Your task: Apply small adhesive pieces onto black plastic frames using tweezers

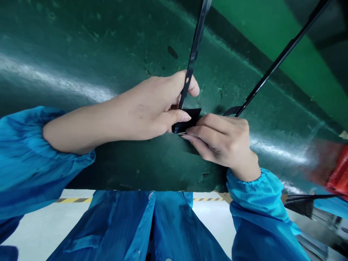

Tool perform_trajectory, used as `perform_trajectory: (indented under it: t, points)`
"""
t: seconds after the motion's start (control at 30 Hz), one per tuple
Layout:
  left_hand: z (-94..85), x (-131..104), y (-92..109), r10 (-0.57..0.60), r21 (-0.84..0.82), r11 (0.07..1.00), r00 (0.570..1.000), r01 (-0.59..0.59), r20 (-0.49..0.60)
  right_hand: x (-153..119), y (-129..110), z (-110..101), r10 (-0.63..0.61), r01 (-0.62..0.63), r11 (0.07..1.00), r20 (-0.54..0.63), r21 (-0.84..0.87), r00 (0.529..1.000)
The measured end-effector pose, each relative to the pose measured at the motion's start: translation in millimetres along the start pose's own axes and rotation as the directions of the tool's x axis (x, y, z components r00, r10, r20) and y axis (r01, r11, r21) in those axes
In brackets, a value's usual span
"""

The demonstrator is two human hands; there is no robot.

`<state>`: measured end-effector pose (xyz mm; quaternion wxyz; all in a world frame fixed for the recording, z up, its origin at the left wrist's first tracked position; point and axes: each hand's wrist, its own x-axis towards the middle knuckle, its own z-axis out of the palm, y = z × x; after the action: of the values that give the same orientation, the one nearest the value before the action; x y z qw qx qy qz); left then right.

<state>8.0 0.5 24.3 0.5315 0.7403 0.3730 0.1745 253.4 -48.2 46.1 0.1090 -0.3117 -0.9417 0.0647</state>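
My left hand (146, 107) is closed around the near end of a long, thin black frame strip (193, 52). Its thumb presses on a small black flat piece (192, 115) at the strip's corner, and the index finger curls behind the strip. My right hand (221, 139) pinches the lower edge of that flat piece between thumb and fingers. A thin bright line shows along this edge near the fingertips. Beyond my right hand, a second black strip (272, 69) slants away to the upper right, a dark tab at its near end. Whether the two strips join is hidden.
Both strips lie over a worn dark green work surface (130, 163), its front edge close to my body. At the far right is a red object (339, 174), with a black item (301, 204) below it. Yellow-and-black floor tape (74, 200) shows beneath.
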Motion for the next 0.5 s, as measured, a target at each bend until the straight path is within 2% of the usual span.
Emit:
perform_trajectory:
  t: [0.23,0.5]
  points:
    - [-2.6,-1.9,1.0,-0.028,-0.043,0.999,0.999,0.030,0.042,-0.2,-2.3,-2.5,0.017,-0.016,0.999,0.018,-0.039,1.000]
    - [-2.6,-1.7,1.8,-0.026,0.021,0.999,0.999,0.025,0.029,0.5,-1.2,-2.3,0.014,-0.013,1.000,0.023,-0.019,1.000]
